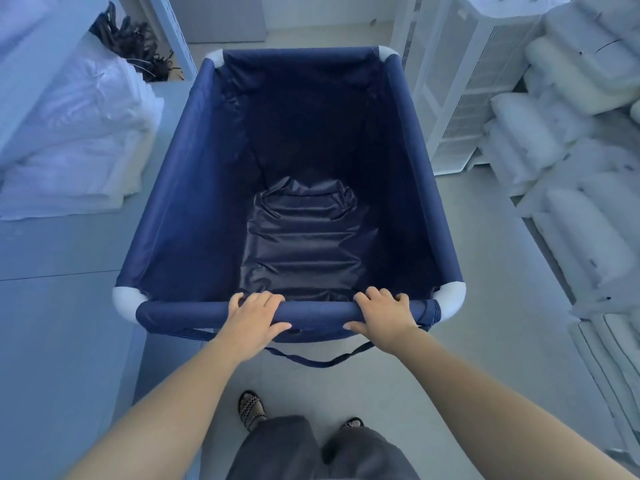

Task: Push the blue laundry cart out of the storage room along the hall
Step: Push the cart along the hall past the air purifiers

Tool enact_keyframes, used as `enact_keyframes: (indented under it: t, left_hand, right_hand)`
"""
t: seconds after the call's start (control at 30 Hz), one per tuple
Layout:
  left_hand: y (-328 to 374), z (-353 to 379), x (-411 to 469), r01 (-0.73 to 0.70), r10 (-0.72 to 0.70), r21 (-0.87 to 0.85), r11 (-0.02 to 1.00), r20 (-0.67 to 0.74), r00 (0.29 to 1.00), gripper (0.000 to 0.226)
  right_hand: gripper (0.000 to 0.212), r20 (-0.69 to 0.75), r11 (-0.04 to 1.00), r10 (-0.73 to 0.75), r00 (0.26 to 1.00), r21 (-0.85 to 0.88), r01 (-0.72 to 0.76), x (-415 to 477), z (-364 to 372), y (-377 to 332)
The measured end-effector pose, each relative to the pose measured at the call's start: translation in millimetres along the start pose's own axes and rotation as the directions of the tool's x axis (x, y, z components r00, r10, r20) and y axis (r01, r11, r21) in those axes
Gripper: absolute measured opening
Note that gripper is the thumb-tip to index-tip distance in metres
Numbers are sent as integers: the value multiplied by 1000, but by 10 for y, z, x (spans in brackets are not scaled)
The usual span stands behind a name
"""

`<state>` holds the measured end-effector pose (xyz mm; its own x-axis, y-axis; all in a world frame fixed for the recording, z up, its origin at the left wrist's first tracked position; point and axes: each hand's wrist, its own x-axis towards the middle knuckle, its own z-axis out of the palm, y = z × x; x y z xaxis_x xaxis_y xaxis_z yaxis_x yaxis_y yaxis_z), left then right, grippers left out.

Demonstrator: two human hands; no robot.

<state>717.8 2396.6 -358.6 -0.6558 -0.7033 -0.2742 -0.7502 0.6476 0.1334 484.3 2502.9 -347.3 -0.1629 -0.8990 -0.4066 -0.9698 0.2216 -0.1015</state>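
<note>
Dark trousers (277,448) and sandalled feet (251,408) are seen at the bottom edge, just behind the cart. Both hands are wrapped over the near rail (317,311) of the blue laundry cart (194,216) — left hand (254,318) left of centre, right hand (382,315) right of centre, fingers curled over the top, thumbs under; each grip is closed on the rail. A loose strap (318,362) is seen hanging below the rail, between the hands. The cart is empty, its dark liner (304,244) crumpled at the bottom. It stands on the floor (467,244) between a desk (52,271) stacked with folded white linen (79,140) on the left and shelves of rolled white bedding (568,140) on the right, with a white louvred panel (460,98) near the far right corner. An opening is visible ahead. Judged risks: the far right corner could be clipped on the panel if steered unevenly — the gap looks narrow; the left side could scrape the desk; the strap could be caught underfoot.
</note>
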Motion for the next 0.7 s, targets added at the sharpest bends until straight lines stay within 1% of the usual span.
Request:
enact_keyframes:
  t: [0.1,0.17,0.2,0.27,0.33,0.57,0.7]
  left_hand:
    - [-13,50,-143,147,-151,-59,987,-61,987,48]
    - [-74,53,-192,231,-235,-78,970,-47,971,50]
    - [-109,45,-195,240,-242,-65,969,-22,970,50]
    - [-177,23,-168,220,-219,-13,975,28,975,49]
    - [-217,9,-129,201,-202,24,979,62,977,49]
    - [-346,-54,180,158,-162,64,985,60,985,49]
    - [-444,-152,508,133,-139,76,988,79,987,48]
  right_hand:
    - [49,31,993,-120,992,16,119,51,-9,-159]
    - [47,53,988,-156,986,-4,156,79,17,-272]
    - [46,54,986,-158,986,-34,160,86,34,-307]
    - [46,55,984,-153,987,-84,157,106,50,-336]
    - [45,73,985,-143,987,-91,150,135,36,-334]
    - [45,70,991,-103,992,-73,109,398,-117,-305]
    - [47,22,998,-51,998,-35,51,606,-194,-252]
